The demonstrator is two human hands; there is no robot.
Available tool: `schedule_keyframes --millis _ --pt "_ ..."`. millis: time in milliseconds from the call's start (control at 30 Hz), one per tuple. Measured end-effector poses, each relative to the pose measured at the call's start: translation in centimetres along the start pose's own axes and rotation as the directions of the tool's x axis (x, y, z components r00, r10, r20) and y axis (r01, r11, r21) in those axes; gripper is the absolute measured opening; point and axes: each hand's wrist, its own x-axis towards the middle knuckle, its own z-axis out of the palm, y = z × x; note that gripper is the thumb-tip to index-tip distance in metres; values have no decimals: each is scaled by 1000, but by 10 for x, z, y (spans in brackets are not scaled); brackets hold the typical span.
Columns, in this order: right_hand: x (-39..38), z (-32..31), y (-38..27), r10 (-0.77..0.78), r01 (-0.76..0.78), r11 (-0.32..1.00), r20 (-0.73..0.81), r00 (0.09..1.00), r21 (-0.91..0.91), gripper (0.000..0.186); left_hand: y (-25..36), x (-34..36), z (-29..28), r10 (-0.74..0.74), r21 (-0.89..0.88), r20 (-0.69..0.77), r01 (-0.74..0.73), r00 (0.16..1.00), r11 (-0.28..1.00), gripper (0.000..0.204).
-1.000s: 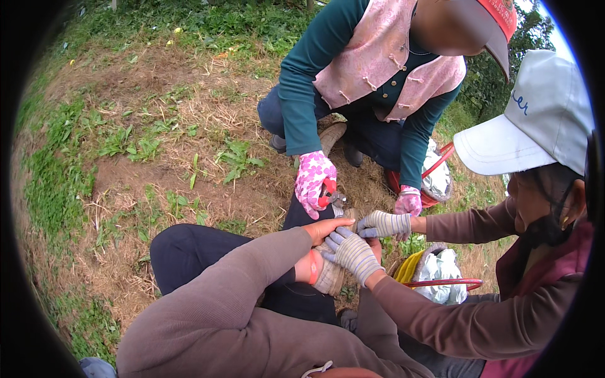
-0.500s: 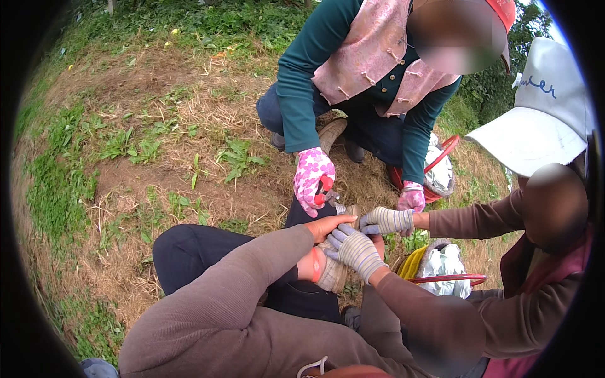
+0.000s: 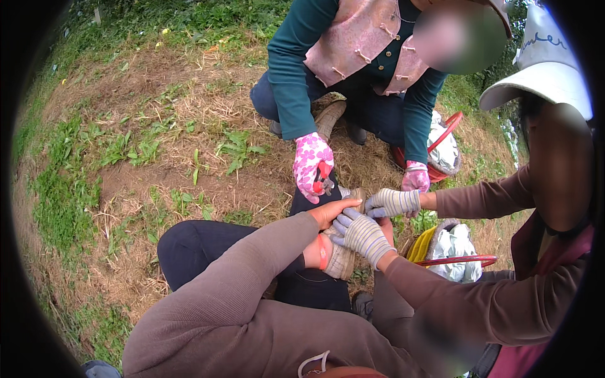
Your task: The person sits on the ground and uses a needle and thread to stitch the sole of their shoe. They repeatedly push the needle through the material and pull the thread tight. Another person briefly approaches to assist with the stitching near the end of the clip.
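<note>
My left hand (image 3: 332, 213), bare below a brown sleeve, is closed over the toe end of a beige shoe (image 3: 341, 259). The shoe is on a crossed leg in dark trousers, with a reddish band at the bare ankle. Of my right hand (image 3: 386, 231) only a patch of skin shows beside the shoe; a co-worker's arm and glove hide its fingers. That co-worker's striped gloves (image 3: 364, 237) touch the shoe from the right. Just beyond, another co-worker's pink floral glove (image 3: 313, 165) holds red-handled pruning shears (image 3: 322, 181), jaws close to the shoe's toe.
A red-handled basket (image 3: 435, 169) with a pale lining stands beside the far co-worker. Another lined basket with yellow on its side (image 3: 423, 247) stands by the striped gloves. Dry grass and weeds (image 3: 236, 150) cover the ground to the left. Both co-workers crouch close by.
The shears have turned, so their metal jaws show more clearly above the shoe. The co-worker at right has shifted the head. My left hand stays on the shoe; the view has moved slightly.
</note>
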Motion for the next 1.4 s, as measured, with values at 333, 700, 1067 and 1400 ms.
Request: schedule_keyframes --millis 333,700,1067,1400 --pt "1 -6 1 174 -108 937 -177 969 331 39 0 -1 -2 0 -32 -17 0 1000 999 52" --pt "0 -11 14 -51 53 998 -100 994 26 39 2 -2 4 -15 -74 -21 13 1000 997 50" --pt "2 -18 21 -103 95 990 -72 992 -107 39 1 -6 4 -28 -68 -83 23 996 997 48" --pt "2 -10 11 44 -35 992 -71 997 119 37 3 -5 5 2 -76 -22 -4 1000 997 47"
